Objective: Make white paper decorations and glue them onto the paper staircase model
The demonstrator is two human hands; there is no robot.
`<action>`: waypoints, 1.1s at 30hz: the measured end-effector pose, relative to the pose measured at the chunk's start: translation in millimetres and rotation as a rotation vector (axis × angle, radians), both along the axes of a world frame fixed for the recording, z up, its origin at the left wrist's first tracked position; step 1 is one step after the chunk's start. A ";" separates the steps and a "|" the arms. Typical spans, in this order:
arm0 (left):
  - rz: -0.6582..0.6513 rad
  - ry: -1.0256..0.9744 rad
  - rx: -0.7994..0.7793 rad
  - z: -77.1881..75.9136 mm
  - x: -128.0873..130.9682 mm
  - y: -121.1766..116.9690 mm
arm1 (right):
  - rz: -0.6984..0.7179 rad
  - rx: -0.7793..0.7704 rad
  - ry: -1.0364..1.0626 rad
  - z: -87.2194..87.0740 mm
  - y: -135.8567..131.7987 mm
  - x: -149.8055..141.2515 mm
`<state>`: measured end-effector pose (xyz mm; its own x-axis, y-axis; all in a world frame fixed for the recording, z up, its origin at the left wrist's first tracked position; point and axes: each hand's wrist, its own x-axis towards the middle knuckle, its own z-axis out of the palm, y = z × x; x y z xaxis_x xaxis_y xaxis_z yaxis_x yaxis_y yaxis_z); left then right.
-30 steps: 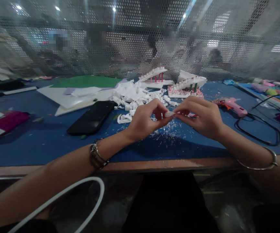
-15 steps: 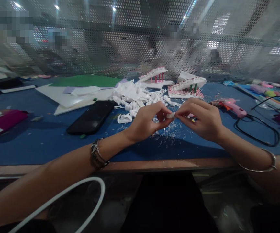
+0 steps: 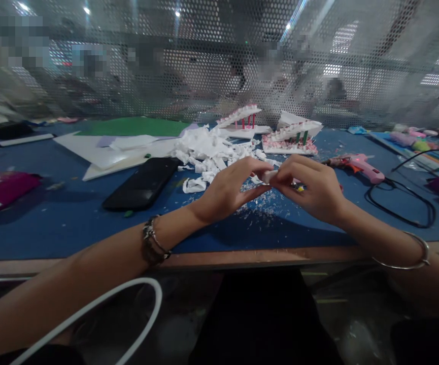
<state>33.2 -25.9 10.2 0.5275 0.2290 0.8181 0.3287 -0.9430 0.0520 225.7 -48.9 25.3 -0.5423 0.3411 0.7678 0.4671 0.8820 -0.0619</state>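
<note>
My left hand point(image 3: 231, 188) and my right hand point(image 3: 310, 186) meet above the blue table point(image 3: 70, 218), both pinching a small white foam piece point(image 3: 268, 176) between fingertips. A thin tool with a red and yellow part peeks out under my right fingers point(image 3: 299, 188). Fine white shavings point(image 3: 265, 208) lie on the table below the hands. Behind the hands is a pile of white foam scraps point(image 3: 207, 149).
A black phone point(image 3: 143, 183) lies left of the hands, white and green sheets point(image 3: 128, 137) behind it. Two small white foam models point(image 3: 291, 136) stand at the back. A pink glue gun point(image 3: 360, 165) with black cable point(image 3: 402, 203) is right. A perforated screen point(image 3: 204, 61) rises behind.
My hands have stayed together on the white piece; my left fingers have straightened a little and the piece has risen slightly. The view has drifted slightly.
</note>
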 end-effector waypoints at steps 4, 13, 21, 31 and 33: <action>-0.029 -0.040 -0.037 -0.2 0.8 0.2 | 0.011 -0.001 0.016 -0.9 -0.2 -0.3; -0.068 -0.021 -0.051 3.1 1.4 -0.1 | -0.008 -0.011 0.018 -0.8 -0.4 1.8; -0.093 0.019 -0.016 2.6 0.7 3.2 | -0.049 0.011 0.048 2.2 1.2 0.6; -0.095 -0.040 -0.135 0.0 1.9 3.0 | 0.019 -0.112 0.124 -2.0 2.5 0.0; -0.109 -0.083 -0.196 -3.0 2.3 3.9 | 0.033 -0.110 0.129 -2.2 2.9 -0.1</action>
<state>35.6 -22.0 7.2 0.4903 0.3336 0.8052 0.2127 -0.9417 0.2606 225.6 -46.1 23.0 -0.4536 0.4105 0.7910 0.4203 0.8812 -0.2163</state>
